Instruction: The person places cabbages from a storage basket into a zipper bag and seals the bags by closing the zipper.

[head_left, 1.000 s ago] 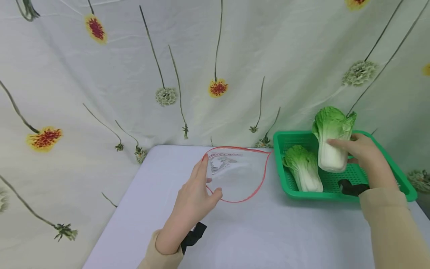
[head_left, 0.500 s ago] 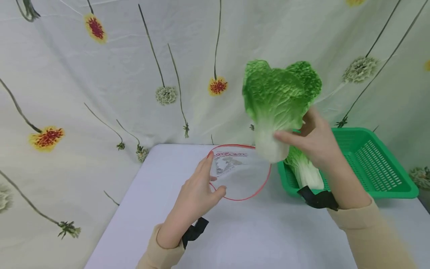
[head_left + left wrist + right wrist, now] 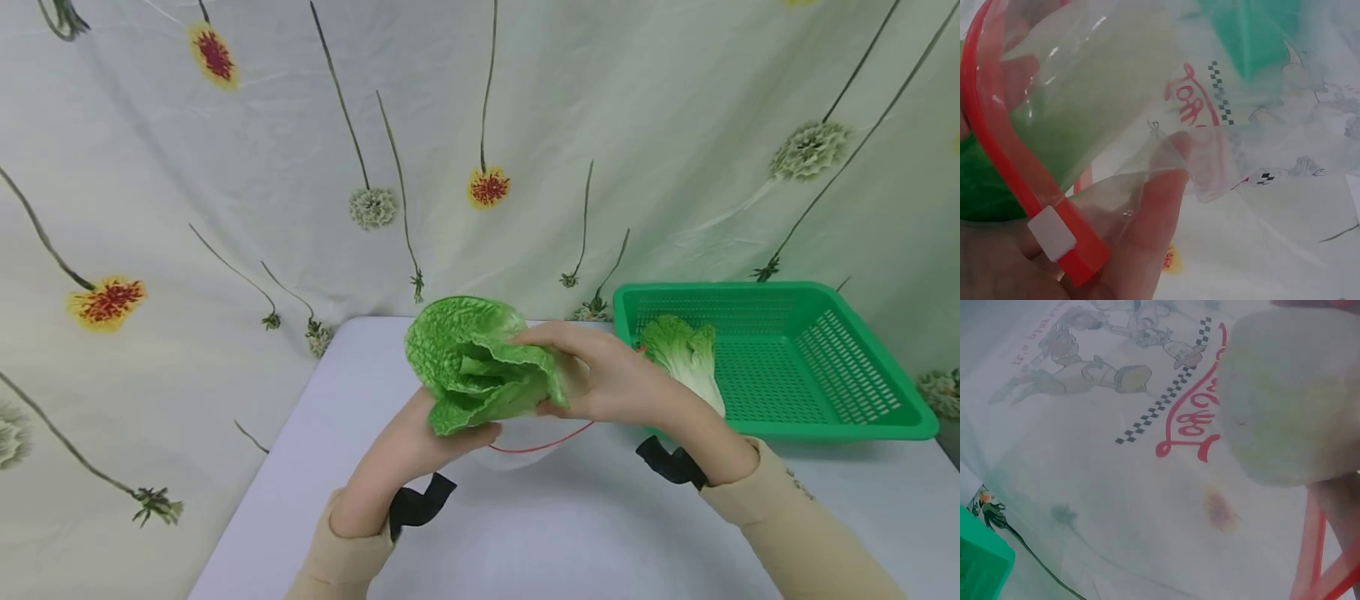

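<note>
Saw flower-printed cloth to the left of both hands and on behind them, with a white table below. Found the left hand, in a beige sleeve with a black strap at the wrist, gripping the mouth of a clear zip bag, with one finger extended along the plastic. Could not tell the lie of the other fingers behind leaves and plastic. Noted a red rim and white slider across that hand, with red lettering, a checkered strip and cartoon figures printed on the bag. Came next, between the hands and above the table, to a napa cabbage, tilted with its leafy end toward the head camera and its pale base seen through plastic in the left wrist view. Found the right hand against its right side, half closed, with thumb and fingers curled round it. Saw, beyond the right wrist, a second napa cabbage lying in the nearer end of a green plastic basket.
</note>
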Action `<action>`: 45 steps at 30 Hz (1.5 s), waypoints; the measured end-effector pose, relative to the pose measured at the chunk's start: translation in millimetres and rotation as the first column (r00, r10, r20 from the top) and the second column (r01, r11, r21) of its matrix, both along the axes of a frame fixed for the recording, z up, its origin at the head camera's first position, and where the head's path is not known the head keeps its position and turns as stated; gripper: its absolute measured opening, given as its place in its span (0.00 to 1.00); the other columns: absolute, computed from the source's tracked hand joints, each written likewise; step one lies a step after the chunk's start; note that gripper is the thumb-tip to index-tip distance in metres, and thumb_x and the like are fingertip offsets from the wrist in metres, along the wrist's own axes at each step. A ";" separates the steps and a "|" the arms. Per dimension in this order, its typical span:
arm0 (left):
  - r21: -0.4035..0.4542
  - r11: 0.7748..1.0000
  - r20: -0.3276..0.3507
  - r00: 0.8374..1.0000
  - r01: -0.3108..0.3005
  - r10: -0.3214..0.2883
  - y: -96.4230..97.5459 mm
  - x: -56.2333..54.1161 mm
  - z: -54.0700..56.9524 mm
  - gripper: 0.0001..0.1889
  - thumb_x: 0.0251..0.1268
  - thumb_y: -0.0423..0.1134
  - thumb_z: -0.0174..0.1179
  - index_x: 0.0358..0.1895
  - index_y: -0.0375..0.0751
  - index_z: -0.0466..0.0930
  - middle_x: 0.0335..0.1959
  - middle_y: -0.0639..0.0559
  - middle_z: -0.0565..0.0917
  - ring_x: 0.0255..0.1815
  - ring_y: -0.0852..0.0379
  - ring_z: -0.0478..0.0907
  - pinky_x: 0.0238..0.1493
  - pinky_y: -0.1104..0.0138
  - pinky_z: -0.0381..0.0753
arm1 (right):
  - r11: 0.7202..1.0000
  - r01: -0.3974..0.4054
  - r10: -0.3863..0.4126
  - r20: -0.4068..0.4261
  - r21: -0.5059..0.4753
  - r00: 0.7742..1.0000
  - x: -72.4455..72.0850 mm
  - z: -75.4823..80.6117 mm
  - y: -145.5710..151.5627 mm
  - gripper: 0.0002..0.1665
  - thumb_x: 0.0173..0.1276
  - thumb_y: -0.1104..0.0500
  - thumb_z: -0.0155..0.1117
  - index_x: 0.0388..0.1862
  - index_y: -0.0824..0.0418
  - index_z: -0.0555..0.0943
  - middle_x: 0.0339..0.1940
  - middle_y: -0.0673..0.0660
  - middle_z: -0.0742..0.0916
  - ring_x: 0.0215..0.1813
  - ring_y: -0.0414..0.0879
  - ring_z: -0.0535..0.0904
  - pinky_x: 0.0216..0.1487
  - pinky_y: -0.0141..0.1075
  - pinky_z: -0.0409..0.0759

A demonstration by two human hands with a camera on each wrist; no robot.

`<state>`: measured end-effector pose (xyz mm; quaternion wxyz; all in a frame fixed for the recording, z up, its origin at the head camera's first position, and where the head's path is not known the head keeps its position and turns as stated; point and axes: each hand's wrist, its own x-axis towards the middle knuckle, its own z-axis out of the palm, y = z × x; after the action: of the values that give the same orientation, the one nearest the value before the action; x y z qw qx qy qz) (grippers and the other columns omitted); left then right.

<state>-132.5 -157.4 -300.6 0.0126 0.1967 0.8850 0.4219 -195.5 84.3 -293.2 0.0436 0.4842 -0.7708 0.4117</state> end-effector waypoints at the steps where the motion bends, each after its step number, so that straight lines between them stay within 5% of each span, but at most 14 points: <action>1: -0.008 1.000 -0.011 1.000 0.010 -0.010 -1.7 -1.1 0.0 0.27 0.56 0.27 0.65 0.61 0.39 0.72 0.49 0.46 0.80 0.45 0.52 0.76 0.48 0.61 0.79 | 0.999 0.003 -0.003 -0.004 0.034 1.000 -0.1 0.5 0.8 0.43 0.49 0.70 0.78 0.65 0.56 0.75 0.64 0.52 0.81 0.66 0.46 0.75 0.62 0.40 0.77; 7: -0.055 0.996 0.052 0.996 -0.066 0.069 -2.3 -5.7 2.5 0.36 0.61 0.36 0.68 0.71 0.51 0.62 0.67 0.50 0.72 0.61 0.53 0.72 0.58 0.53 0.74 | 0.960 0.063 -0.059 -0.022 0.272 0.998 0.8 4.0 3.4 0.39 0.52 0.76 0.69 0.65 0.57 0.76 0.64 0.51 0.81 0.65 0.48 0.76 0.57 0.41 0.80; 14: -0.200 0.968 0.006 0.988 -0.149 0.154 3.9 0.7 1.1 0.44 0.55 0.21 0.54 0.78 0.45 0.54 0.75 0.48 0.64 0.67 0.51 0.69 0.54 0.57 0.73 | 0.853 0.072 -0.145 0.102 0.517 0.984 3.2 3.1 -6.1 0.36 0.59 0.69 0.67 0.68 0.59 0.73 0.50 0.50 0.82 0.42 0.43 0.76 0.44 0.36 0.77; 17: -0.257 0.952 -0.014 0.985 -0.169 0.171 7.1 4.4 -0.7 0.45 0.52 0.21 0.53 0.79 0.44 0.53 0.77 0.49 0.61 0.70 0.51 0.67 0.51 0.57 0.74 | 0.795 0.101 -0.198 0.099 0.598 0.975 5.9 3.3 -11.9 0.35 0.62 0.67 0.66 0.69 0.59 0.72 0.56 0.52 0.82 0.50 0.45 0.79 0.49 0.39 0.78; 21: -0.289 0.940 -0.016 0.983 -0.179 0.182 8.4 6.6 -3.5 0.46 0.52 0.22 0.53 0.79 0.46 0.52 0.78 0.50 0.60 0.74 0.50 0.64 0.50 0.56 0.73 | 0.754 0.145 -0.242 0.066 0.641 0.968 10.2 4.1 -16.5 0.36 0.61 0.65 0.67 0.70 0.59 0.71 0.66 0.55 0.79 0.65 0.49 0.76 0.58 0.44 0.77; 24: -0.290 0.940 -0.025 0.983 -0.180 0.181 5.8 6.7 -3.9 0.46 0.52 0.22 0.53 0.78 0.46 0.53 0.77 0.50 0.61 0.73 0.46 0.64 0.51 0.56 0.72 | 0.754 0.177 -0.282 0.068 0.633 0.957 12.3 5.8 -13.0 0.43 0.58 0.64 0.71 0.73 0.58 0.68 0.68 0.56 0.77 0.67 0.52 0.74 0.60 0.47 0.77; 29: -0.228 0.959 -0.022 0.985 -0.170 0.169 -0.4 5.8 6.2 0.45 0.52 0.24 0.55 0.78 0.49 0.55 0.76 0.53 0.63 0.64 0.49 0.65 0.49 0.57 0.69 | 0.800 0.257 -0.348 0.070 0.543 0.935 15.6 13.9 3.9 0.49 0.56 0.61 0.76 0.75 0.55 0.65 0.70 0.56 0.76 0.67 0.55 0.75 0.58 0.49 0.78; 36: -0.155 0.981 -0.037 0.993 -0.114 0.110 0.4 -2.0 28.6 0.45 0.50 0.23 0.50 0.78 0.46 0.54 0.78 0.53 0.59 0.72 0.50 0.61 0.55 0.56 0.65 | 0.820 0.316 -0.382 0.046 0.477 0.923 16.5 32.6 15.7 0.49 0.57 0.57 0.76 0.76 0.56 0.64 0.72 0.57 0.74 0.67 0.55 0.75 0.59 0.51 0.78; 40: -0.137 0.984 -0.043 0.993 -0.117 0.112 0.4 -4.9 40.3 0.45 0.50 0.23 0.49 0.78 0.48 0.54 0.76 0.53 0.62 0.55 0.53 0.67 0.48 0.59 0.68 | 0.822 0.328 -0.383 0.026 0.465 0.923 16.1 43.1 16.3 0.50 0.56 0.57 0.77 0.76 0.54 0.64 0.71 0.56 0.75 0.62 0.53 0.76 0.55 0.49 0.78; 43: -0.127 0.984 -0.042 0.992 -0.126 0.121 0.8 -4.8 47.4 0.45 0.49 0.23 0.48 0.78 0.50 0.56 0.75 0.53 0.63 0.54 0.54 0.67 0.48 0.59 0.67 | 0.816 0.330 -0.384 0.018 0.474 0.923 15.9 50.3 16.0 0.51 0.55 0.56 0.77 0.76 0.53 0.63 0.71 0.54 0.75 0.63 0.51 0.76 0.55 0.48 0.78; 45: -0.126 0.985 -0.024 0.992 -0.122 0.120 1.4 -6.2 49.4 0.45 0.49 0.23 0.47 0.77 0.50 0.56 0.75 0.53 0.63 0.38 0.55 0.70 0.40 0.62 0.70 | 0.804 0.324 -0.388 0.026 0.498 0.921 15.5 53.5 15.4 0.51 0.55 0.55 0.78 0.76 0.53 0.63 0.72 0.53 0.75 0.65 0.51 0.75 0.57 0.49 0.78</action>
<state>-138.8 -156.0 -251.3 -0.0077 0.1447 0.9204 0.3632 -180.0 99.7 -239.7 -0.0516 0.2989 -0.9272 0.2197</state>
